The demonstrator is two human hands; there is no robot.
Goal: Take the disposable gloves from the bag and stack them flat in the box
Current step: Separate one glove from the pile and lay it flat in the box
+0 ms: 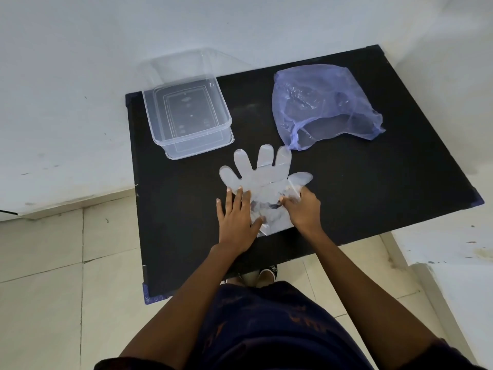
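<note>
A clear disposable glove (pixel 262 177) lies spread on the black table (pixel 360 188), fingers pointing away from me. My left hand (pixel 237 218) rests flat with fingers apart on the glove's left side and cuff. My right hand (pixel 302 208) pinches the glove's right edge below its thumb part. A clear plastic box (pixel 186 116) stands at the table's back left, nothing visible inside. A thin blue plastic bag (pixel 320 102) lies at the back right with its mouth towards me; crumpled clear plastic shows through it.
A clear lid (pixel 178 65) leans behind the box against the white wall. The table's front edge is close to my body, and tiled floor lies to the left. A white ledge (pixel 453 263) stands to the right.
</note>
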